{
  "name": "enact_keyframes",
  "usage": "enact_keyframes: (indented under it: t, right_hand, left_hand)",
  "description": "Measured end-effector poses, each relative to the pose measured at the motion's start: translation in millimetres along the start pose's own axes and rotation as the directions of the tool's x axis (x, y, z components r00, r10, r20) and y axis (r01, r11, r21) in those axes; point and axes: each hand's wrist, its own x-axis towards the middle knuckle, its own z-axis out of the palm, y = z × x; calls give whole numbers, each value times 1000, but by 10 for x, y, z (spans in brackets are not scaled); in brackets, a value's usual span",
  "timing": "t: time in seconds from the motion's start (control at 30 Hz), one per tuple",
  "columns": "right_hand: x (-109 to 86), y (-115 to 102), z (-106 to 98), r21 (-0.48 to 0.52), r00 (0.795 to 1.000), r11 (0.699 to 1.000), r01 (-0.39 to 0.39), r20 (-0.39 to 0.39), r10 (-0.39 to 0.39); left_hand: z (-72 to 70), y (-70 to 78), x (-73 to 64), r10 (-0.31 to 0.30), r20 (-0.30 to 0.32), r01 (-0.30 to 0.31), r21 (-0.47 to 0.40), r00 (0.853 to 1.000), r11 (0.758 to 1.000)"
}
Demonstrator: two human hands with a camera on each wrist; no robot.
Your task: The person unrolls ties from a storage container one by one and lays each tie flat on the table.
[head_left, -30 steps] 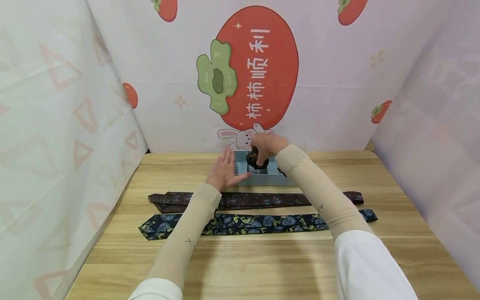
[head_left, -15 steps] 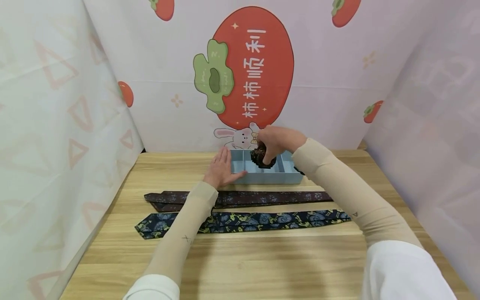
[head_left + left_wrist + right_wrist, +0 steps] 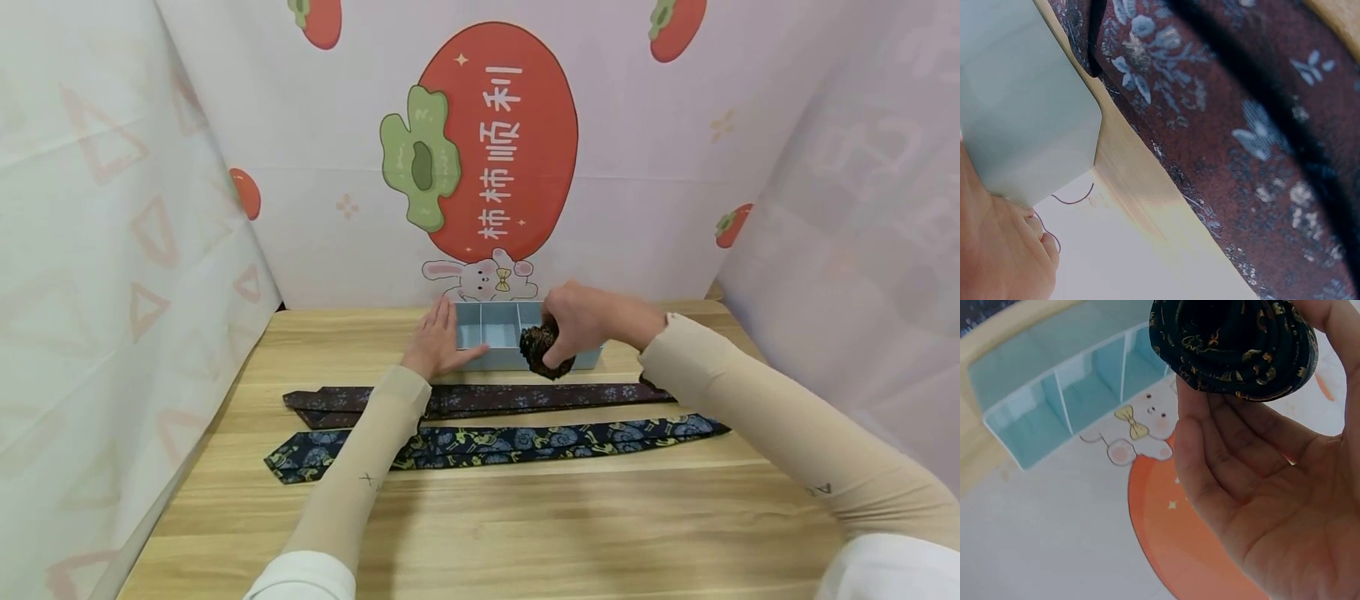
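Observation:
A rolled-up dark necktie (image 3: 1235,350) with small gold and orange motifs is gripped between the thumb and fingers of my right hand (image 3: 581,321). In the head view this roll overlaps the front wall of a light blue divided box (image 3: 498,360). Several compartments of the box show bare floors in the right wrist view. My left hand (image 3: 437,342) lies with straight fingers against the box's left end, thumb along its front. Nearest to the left wrist is a maroon necktie (image 3: 1235,144) with blue flowers, laid flat and folded lengthwise.
In front of the maroon necktie lies a navy necktie (image 3: 525,442) with blue and yellow figures, partly under the left forearm. Behind the box rises a white cloth backdrop (image 3: 637,225) with a big red persimmon print. Similar cloth hangs at both sides of the wooden table (image 3: 480,533).
My right hand has carried the rolled necktie from over the box's middle compartments rightward and toward me, to its front edge. The left hand keeps its place at the box's left end.

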Motion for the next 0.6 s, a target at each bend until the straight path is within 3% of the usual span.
enact_keyframes:
  t: [0.2,0.3,0.47,0.6]
  right_hand:
    - [-209,-20,237,87,996,995,-54,69,48]
    - [-294,-23,383,152,996,986,-65,63,56]
    - [-399,-20,641,306,999,951,-36,21,31]
    - [-466,-33,843,419,998,906,-59,36,48]
  left_hand:
    - [-31,18,-46,15,-18,-15,-1,1000,1000]
    - [-36,12,-48,20,-22,-20,7,1000,1000]
    - [-29,-4,-33,22,-27,-21,7,999,1000]
    - [-24,-9,-21,22,-20,-22,6,1000,1000]
